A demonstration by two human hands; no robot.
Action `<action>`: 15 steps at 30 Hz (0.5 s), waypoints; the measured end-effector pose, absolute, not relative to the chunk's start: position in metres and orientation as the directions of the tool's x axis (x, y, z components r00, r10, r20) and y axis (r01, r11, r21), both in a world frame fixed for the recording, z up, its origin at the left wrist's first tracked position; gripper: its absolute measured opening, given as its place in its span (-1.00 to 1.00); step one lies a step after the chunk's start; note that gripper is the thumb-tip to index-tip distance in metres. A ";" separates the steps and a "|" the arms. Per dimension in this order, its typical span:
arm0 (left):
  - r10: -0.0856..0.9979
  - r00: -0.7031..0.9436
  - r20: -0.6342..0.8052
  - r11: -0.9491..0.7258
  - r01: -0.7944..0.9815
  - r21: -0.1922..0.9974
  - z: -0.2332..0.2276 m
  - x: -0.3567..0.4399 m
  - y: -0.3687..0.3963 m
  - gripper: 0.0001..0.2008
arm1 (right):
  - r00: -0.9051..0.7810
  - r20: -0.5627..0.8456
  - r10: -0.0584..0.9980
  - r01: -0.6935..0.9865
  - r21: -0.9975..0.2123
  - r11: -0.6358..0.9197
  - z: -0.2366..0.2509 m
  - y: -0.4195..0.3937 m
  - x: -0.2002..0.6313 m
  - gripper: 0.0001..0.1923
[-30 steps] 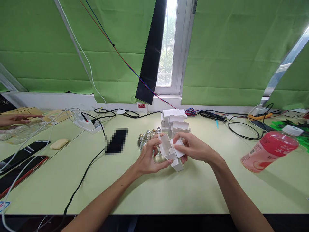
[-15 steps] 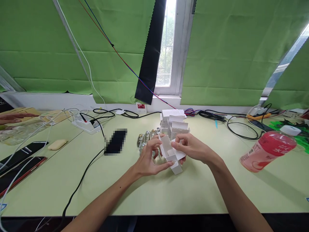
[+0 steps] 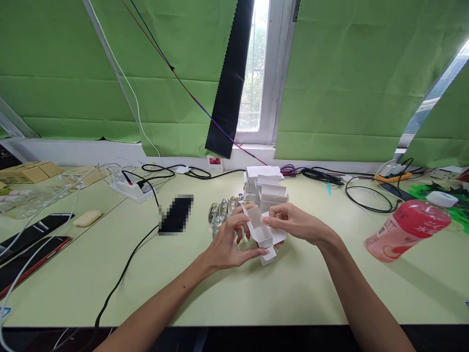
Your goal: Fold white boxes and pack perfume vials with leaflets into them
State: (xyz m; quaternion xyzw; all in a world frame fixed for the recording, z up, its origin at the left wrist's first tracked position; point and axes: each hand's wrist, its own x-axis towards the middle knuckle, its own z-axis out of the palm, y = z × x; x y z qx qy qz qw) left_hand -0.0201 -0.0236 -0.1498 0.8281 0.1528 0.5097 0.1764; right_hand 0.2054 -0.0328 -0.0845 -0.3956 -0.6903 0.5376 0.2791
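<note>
A small white cardboard box (image 3: 262, 235) is between my hands above the table, its open side facing me and a flap spread out at its right. My left hand (image 3: 230, 244) grips it from the left, thumb along the lower edge and fingers at the far side. My right hand (image 3: 296, 222) pinches the box's right wall, with the thumb at the opening. Behind them stand several white boxes (image 3: 271, 189) with open flaps. Shiny metal parts (image 3: 220, 211) stand in a group just left of the boxes, partly hidden by my left hand.
A pink drink bottle (image 3: 405, 230) stands on the right. To the left lie a blurred-out dark device (image 3: 176, 215), a power strip (image 3: 132, 190), phones (image 3: 34, 233) and a beige oval object (image 3: 87, 218). Black cables (image 3: 322, 176) run along the back wall.
The held box has been opened out, and its inside shows deeper and squarer. My hands have barely shifted. Another person's hand at the far left has left the view.
</note>
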 end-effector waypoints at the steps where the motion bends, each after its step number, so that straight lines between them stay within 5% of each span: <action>1: 0.437 0.440 0.785 -0.888 0.070 0.455 -0.150 -0.020 -0.024 -0.26 | -0.534 -0.040 0.844 0.248 -0.962 0.112 -0.085 -0.032 0.206 -0.48; 15: 0.533 0.482 0.696 -0.814 0.066 0.577 -0.154 -0.017 -0.025 -0.43 | -0.571 -0.102 0.815 0.213 -0.977 0.027 -0.093 -0.024 0.208 -0.49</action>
